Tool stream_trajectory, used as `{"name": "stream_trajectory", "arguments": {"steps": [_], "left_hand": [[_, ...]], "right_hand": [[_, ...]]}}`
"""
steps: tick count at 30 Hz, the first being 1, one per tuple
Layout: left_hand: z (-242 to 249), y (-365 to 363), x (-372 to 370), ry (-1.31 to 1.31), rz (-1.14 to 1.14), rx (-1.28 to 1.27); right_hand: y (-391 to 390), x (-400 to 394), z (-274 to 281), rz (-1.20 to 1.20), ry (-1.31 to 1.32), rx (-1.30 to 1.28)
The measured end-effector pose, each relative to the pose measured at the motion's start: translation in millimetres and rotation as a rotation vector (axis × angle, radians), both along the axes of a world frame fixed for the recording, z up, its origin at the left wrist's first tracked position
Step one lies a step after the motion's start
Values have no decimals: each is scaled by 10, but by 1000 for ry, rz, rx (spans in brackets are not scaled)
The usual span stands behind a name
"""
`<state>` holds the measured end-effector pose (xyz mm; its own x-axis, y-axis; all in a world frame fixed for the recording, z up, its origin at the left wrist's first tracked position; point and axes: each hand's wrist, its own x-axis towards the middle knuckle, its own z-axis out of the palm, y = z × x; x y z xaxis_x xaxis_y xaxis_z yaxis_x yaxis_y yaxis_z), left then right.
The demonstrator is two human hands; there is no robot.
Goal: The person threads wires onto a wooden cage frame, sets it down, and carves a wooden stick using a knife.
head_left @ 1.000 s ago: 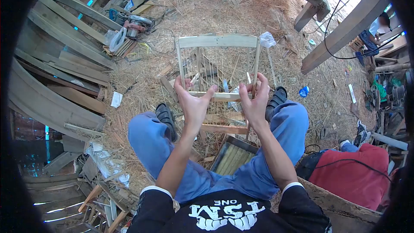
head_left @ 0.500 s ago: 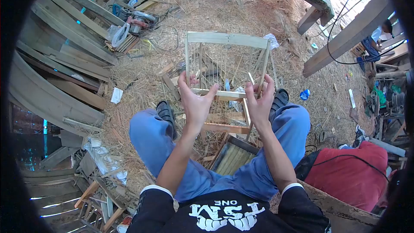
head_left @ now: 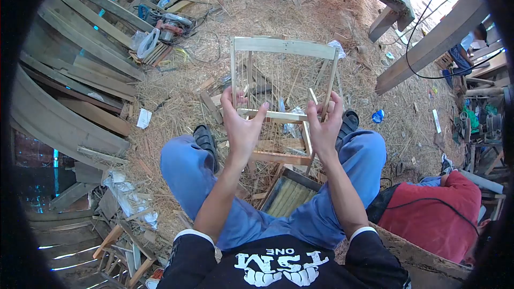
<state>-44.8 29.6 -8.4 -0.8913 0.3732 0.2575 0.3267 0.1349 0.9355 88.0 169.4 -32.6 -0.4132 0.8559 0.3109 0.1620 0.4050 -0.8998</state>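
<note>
Wooden frame (head_left: 284,46): in front of us, between our knees, above the straw-covered floor (head_left: 300,10).
Left hand (head_left: 242,128): we have fingers hooked round the left upright (head_left: 234,72), thumb spread wide toward the crossbar (head_left: 281,116); can't tell if the thumb touches it.
Right hand (head_left: 324,128): we have fingers round the right upright (head_left: 332,77), thumb on the inner side.
Slatted board (head_left: 292,198): between our legs, nearer us than the frame.
Power saw (head_left: 175,25): on the floor ahead-left, beside a plastic bag (head_left: 148,46), well apart from the frame.
Person in red (head_left: 433,219): near our right side.
</note>
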Motion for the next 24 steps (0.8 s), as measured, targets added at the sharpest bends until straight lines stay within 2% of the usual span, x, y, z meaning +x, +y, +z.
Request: {"name": "stream_trajectory", "arguments": {"steps": [6, 12, 24], "left_hand": [[-12, 13, 5, -77, -58, 28], [17, 31, 43, -45, -62, -21], [-135, 53, 11, -67, -137, 43]], "right_hand": [[83, 71, -10, -25, -22, 65], [107, 130, 15, -37, -33, 70], [173, 214, -25, -33, -55, 185]]}}
